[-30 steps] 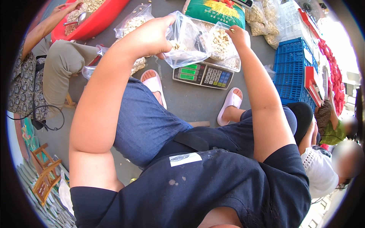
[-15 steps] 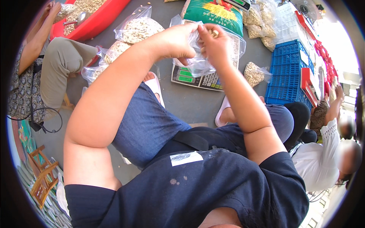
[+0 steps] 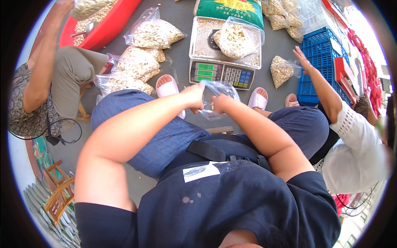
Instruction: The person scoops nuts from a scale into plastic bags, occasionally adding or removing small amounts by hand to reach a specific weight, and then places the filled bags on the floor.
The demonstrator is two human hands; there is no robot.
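Note:
Above my lap, my left hand [image 3: 194,97] and my right hand [image 3: 222,103] grip opposite sides of a clear plastic bag [image 3: 211,114]; it looks empty. Both hands are closed on its film. Just beyond them stands a digital scale [image 3: 200,56] with lit green displays and a keypad. On its pan sits a clear bag [image 3: 236,40] filled with pale, nut-like pieces, apart from my hands.
Filled bags [image 3: 134,62] lie to the left, near a red tub [image 3: 120,25] holding loose pieces and a scoop. A green sack [image 3: 231,9] lies behind the scale. At right, a co-worker's hand [image 3: 304,62] is near a small filled bag [image 3: 282,72] and blue crates [image 3: 320,53].
My hands have come back from over the scale toward my lap, now holding an empty-looking bag. The filled bag on the pan is uncovered. A co-worker's arm has reached in at right.

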